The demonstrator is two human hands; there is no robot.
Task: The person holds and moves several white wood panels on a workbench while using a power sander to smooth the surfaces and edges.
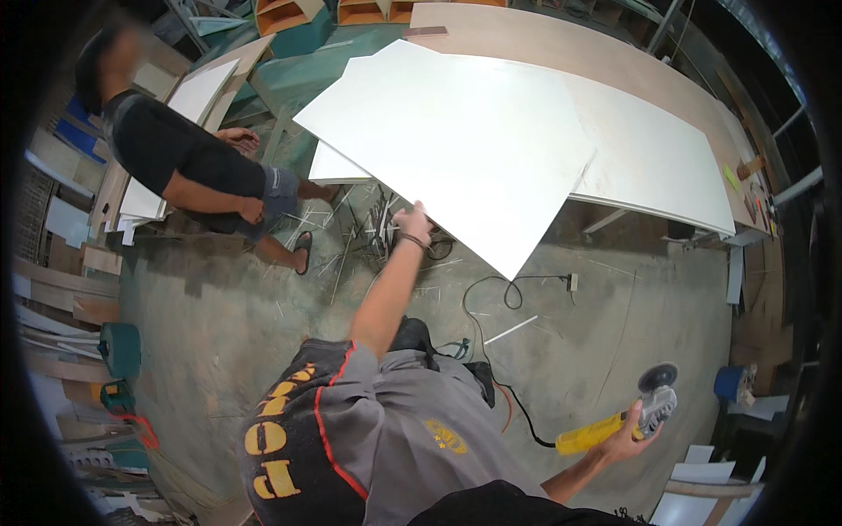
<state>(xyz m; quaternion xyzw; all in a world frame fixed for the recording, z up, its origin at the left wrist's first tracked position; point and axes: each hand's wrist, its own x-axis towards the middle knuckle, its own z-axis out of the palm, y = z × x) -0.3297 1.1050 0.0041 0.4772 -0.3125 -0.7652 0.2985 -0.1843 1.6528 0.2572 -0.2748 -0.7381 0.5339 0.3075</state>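
Note:
My left hand (414,225) reaches forward and grips the near edge of a large white panel (465,131), with part of the fingers hidden at the edge. The panel lies turned at an angle, one corner jutting toward me past the table. Under it, another white panel (658,149) shows at the right. Low at my right side, my right hand (624,441) is closed around a yellow and grey angle grinder (605,430). The grinder's round dark disc (658,378) points up and away from the table. A black cord runs from its rear end.
A person (193,158) in dark clothes stands at the left beside a bench with white boards (197,96). Thin offcut strips (351,237) litter the floor under the table. The cord (469,307) loops across the floor to a white socket block (573,282). A blue bucket (729,384) stands at the right.

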